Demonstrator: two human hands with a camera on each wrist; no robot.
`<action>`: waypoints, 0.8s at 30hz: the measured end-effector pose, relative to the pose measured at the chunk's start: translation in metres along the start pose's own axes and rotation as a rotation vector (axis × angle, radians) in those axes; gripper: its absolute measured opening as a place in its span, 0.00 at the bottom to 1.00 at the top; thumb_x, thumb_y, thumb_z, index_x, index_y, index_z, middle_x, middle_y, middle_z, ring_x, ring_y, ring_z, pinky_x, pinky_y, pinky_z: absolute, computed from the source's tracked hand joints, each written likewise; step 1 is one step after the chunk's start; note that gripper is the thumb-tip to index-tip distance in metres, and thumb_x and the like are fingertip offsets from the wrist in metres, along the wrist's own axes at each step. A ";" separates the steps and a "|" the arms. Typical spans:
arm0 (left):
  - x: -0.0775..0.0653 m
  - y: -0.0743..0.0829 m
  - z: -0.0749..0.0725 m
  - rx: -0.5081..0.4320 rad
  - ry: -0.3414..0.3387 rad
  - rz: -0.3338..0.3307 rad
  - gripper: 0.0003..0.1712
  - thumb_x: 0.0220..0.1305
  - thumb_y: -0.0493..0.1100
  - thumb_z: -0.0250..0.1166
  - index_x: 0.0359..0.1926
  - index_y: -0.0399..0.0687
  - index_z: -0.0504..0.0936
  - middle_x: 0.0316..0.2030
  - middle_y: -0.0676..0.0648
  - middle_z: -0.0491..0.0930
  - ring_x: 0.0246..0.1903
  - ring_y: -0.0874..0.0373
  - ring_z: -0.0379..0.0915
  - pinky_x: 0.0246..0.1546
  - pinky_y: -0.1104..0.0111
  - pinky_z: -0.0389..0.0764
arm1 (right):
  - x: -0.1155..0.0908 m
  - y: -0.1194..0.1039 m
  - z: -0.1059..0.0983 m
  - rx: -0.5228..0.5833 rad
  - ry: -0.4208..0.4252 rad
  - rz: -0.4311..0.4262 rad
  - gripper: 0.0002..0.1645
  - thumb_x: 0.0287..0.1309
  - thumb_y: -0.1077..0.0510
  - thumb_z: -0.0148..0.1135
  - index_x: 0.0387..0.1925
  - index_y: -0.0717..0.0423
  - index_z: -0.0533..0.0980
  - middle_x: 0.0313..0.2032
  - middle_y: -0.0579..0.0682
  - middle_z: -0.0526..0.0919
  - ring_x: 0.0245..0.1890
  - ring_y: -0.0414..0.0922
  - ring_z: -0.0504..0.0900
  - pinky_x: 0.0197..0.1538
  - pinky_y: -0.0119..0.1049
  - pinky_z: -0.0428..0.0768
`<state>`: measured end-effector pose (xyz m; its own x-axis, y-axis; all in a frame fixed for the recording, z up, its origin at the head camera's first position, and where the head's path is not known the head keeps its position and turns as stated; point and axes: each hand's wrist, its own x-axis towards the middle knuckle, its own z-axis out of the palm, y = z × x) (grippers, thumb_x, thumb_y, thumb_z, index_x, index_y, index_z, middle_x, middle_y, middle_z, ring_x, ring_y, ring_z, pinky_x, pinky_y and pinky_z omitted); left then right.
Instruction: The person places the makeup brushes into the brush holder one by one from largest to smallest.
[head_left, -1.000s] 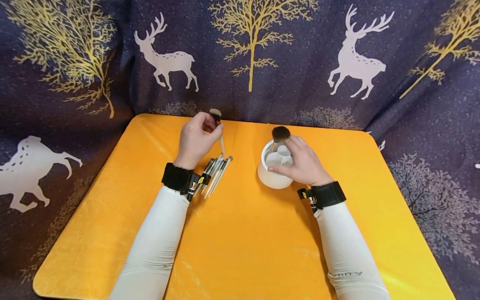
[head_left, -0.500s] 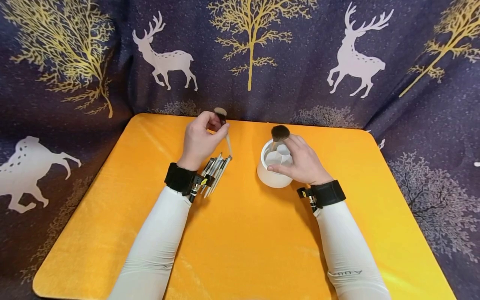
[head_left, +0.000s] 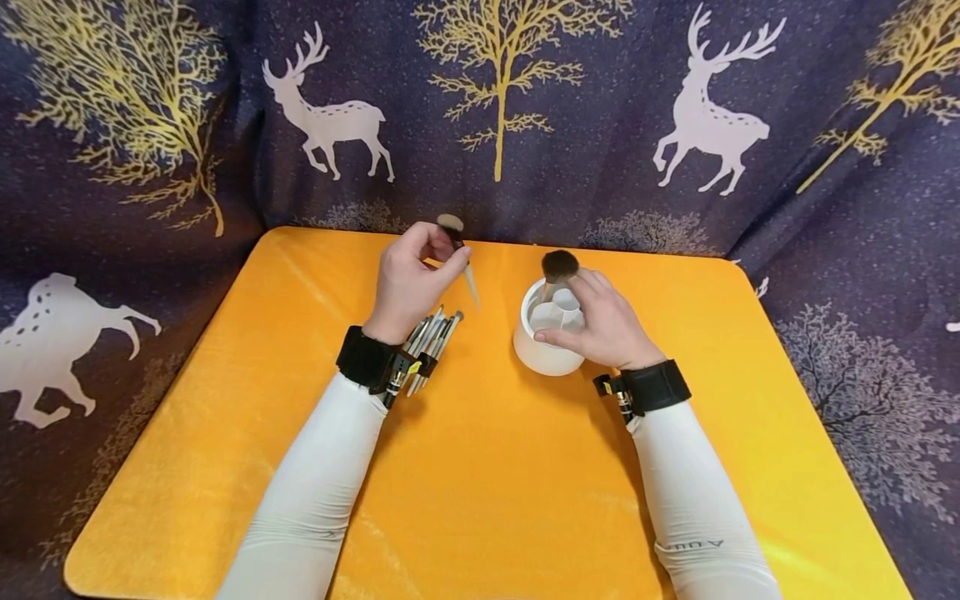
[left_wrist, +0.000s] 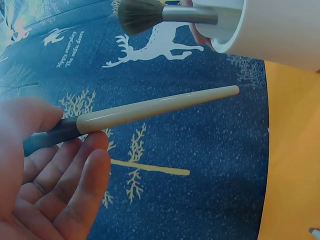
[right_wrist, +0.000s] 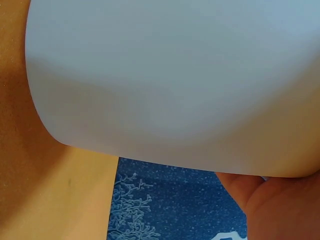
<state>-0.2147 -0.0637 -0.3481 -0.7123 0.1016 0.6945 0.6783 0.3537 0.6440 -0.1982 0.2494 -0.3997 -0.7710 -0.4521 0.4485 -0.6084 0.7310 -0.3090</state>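
My left hand (head_left: 411, 279) pinches a makeup brush (head_left: 470, 283) by its dark metal part between thumb and fingers. The brush's tan-topped bristles are up, and its pale tapered handle slants down to the right above the table, as the left wrist view (left_wrist: 160, 107) also shows. With thumb in front and fingers behind, my right hand (head_left: 611, 325) grips a round white brush holder (head_left: 546, 358) that has inner compartments. In the holder stands a large fluffy dark makeup brush (head_left: 560, 266). The holder's wall (right_wrist: 165, 75) fills most of the right wrist view.
Several slimmer makeup brushes (head_left: 435, 333) lie in a bunch on the orange-covered table (head_left: 495, 483), partly hidden by my left wrist strap. Behind the table hangs a dark curtain (head_left: 570, 183) with deer and trees.
My left hand has moved to the right with the makeup brush, from over the bunch towards the holder. The right hand and the holder have stayed in place.
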 end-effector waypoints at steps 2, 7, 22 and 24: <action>0.000 0.001 0.002 -0.013 -0.001 0.010 0.12 0.62 0.50 0.69 0.38 0.50 0.77 0.32 0.57 0.78 0.33 0.66 0.75 0.30 0.67 0.77 | 0.000 0.000 0.000 -0.002 -0.001 -0.001 0.52 0.42 0.21 0.66 0.67 0.36 0.67 0.69 0.40 0.64 0.65 0.45 0.63 0.60 0.52 0.69; 0.000 0.003 0.007 -0.057 0.008 0.037 0.12 0.61 0.49 0.70 0.38 0.50 0.77 0.33 0.57 0.79 0.35 0.65 0.77 0.30 0.67 0.78 | -0.001 0.001 0.001 -0.007 0.000 0.001 0.51 0.42 0.21 0.65 0.66 0.36 0.67 0.68 0.40 0.65 0.65 0.44 0.63 0.60 0.51 0.69; -0.002 0.007 0.021 -0.126 0.019 0.046 0.11 0.61 0.48 0.71 0.39 0.51 0.78 0.33 0.58 0.80 0.34 0.65 0.77 0.28 0.62 0.79 | -0.001 0.000 0.000 -0.008 0.005 0.004 0.52 0.41 0.20 0.65 0.66 0.38 0.68 0.67 0.41 0.65 0.64 0.44 0.64 0.59 0.51 0.69; -0.002 0.008 0.022 -0.133 0.010 0.040 0.12 0.61 0.48 0.71 0.39 0.51 0.78 0.33 0.57 0.80 0.34 0.64 0.77 0.29 0.63 0.79 | -0.001 0.000 0.000 -0.008 0.008 0.002 0.52 0.41 0.20 0.66 0.66 0.38 0.68 0.67 0.42 0.66 0.64 0.44 0.64 0.59 0.51 0.69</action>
<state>-0.2118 -0.0402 -0.3518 -0.6827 0.1036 0.7233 0.7246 0.2230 0.6520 -0.1978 0.2499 -0.3999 -0.7707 -0.4467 0.4544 -0.6053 0.7361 -0.3030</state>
